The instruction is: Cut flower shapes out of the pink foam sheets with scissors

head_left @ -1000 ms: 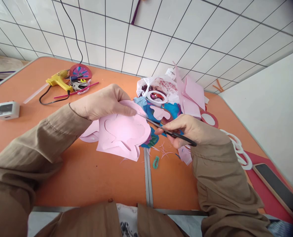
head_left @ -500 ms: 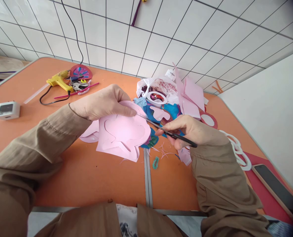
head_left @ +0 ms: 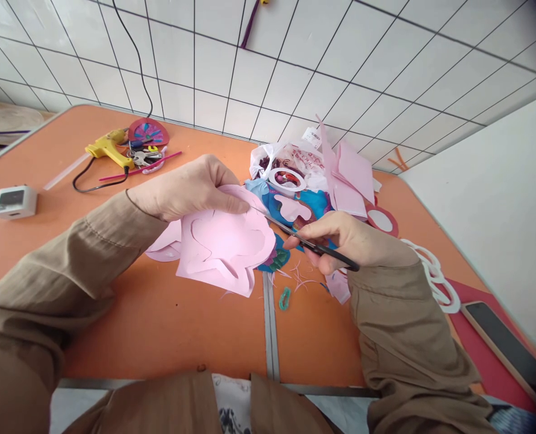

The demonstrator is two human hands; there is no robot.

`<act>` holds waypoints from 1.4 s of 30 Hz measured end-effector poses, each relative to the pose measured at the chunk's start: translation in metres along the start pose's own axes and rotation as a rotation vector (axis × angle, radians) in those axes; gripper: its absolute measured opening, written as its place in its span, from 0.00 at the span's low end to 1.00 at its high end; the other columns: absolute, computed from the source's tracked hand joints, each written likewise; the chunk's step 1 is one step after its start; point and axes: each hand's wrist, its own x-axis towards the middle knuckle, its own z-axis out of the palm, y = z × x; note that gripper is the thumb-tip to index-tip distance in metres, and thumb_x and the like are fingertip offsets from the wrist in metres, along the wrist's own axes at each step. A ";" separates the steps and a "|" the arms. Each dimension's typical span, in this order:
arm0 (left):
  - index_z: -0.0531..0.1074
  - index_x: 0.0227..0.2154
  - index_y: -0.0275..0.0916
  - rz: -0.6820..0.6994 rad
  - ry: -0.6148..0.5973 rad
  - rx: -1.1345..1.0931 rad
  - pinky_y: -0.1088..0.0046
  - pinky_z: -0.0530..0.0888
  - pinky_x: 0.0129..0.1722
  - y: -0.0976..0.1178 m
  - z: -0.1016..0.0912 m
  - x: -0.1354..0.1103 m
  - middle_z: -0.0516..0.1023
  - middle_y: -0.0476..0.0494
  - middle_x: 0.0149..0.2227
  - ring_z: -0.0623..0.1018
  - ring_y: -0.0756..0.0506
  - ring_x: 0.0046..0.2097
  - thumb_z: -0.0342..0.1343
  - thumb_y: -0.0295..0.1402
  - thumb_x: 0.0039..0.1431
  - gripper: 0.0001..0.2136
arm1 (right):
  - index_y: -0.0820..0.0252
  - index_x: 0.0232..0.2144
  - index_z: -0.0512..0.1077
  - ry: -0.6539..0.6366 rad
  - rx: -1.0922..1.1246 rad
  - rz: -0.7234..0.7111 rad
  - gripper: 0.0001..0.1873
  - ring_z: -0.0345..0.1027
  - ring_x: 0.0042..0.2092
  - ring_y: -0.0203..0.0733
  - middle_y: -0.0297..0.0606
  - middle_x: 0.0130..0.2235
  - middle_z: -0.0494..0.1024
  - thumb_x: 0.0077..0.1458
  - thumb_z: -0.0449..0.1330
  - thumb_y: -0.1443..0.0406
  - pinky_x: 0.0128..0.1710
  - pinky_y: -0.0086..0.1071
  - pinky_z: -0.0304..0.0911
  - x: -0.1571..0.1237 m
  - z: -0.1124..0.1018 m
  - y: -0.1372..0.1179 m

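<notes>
My left hand (head_left: 200,190) pinches the top edge of a pink paper sheet (head_left: 232,238), holding it above the table. Curved cut lines in the sheet outline a rounded shape with a loose flap at the bottom. In my right hand (head_left: 335,241) is a pair of scissors (head_left: 313,244) with black handles. Their blades point up and left, the tips meeting the paper's edge close to my left fingertips. Whether the blades are parted is hard to see. Another pink paper piece (head_left: 165,244) shows below my left wrist.
On the orange table (head_left: 168,337) lie a yellow glue gun (head_left: 109,147), keys (head_left: 146,158) and a white device (head_left: 15,202). Behind the scissors are a plastic bag (head_left: 302,160), folded pink sheets (head_left: 352,175) and blue pieces. A green clip (head_left: 285,298) and a phone (head_left: 503,346) are nearer.
</notes>
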 end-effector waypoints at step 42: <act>0.68 0.15 0.33 -0.002 -0.019 0.001 0.81 0.59 0.18 -0.002 -0.001 0.001 0.65 0.53 0.16 0.64 0.57 0.19 0.61 0.30 0.49 0.12 | 0.69 0.45 0.80 -0.059 -0.004 -0.074 0.39 0.62 0.22 0.33 0.33 0.19 0.71 0.34 0.75 0.49 0.23 0.29 0.61 0.000 -0.004 0.007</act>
